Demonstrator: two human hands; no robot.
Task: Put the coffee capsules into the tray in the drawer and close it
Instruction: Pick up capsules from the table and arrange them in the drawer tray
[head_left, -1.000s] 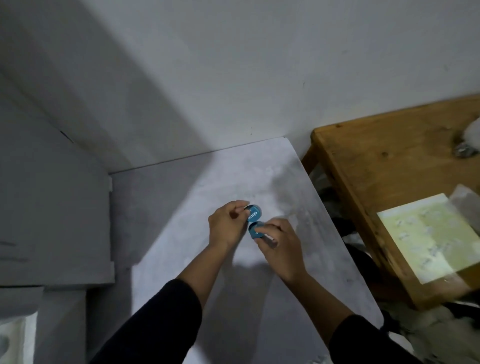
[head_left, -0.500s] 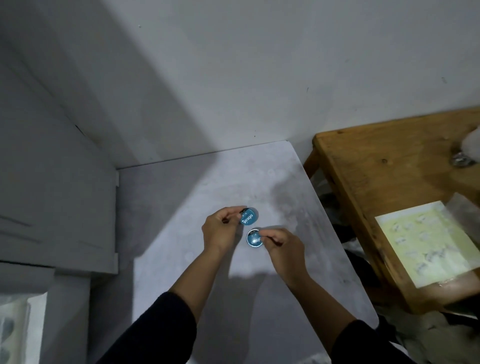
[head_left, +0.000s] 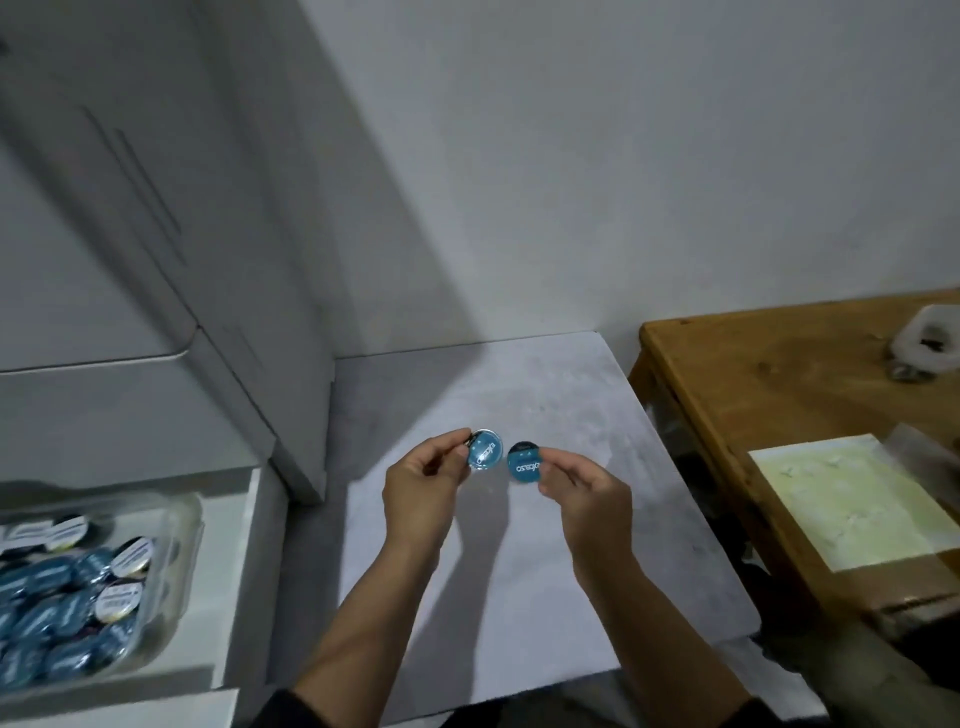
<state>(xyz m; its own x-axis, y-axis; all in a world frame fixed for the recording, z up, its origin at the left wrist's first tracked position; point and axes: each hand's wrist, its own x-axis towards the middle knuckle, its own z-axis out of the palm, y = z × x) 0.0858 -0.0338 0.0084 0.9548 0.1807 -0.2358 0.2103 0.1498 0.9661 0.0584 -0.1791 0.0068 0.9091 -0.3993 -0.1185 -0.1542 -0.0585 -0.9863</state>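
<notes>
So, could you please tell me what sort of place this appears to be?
Probably a home kitchen or pantry corner: a pale grey countertop, an open white drawer holding a clear plastic tray of blue coffee capsules, and a wooden side table.

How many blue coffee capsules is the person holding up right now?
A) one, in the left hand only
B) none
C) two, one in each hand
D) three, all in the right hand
C: the left hand pinches one blue capsule and the right hand pinches another blue capsule, both held above the white counter, apart from each other.
</notes>
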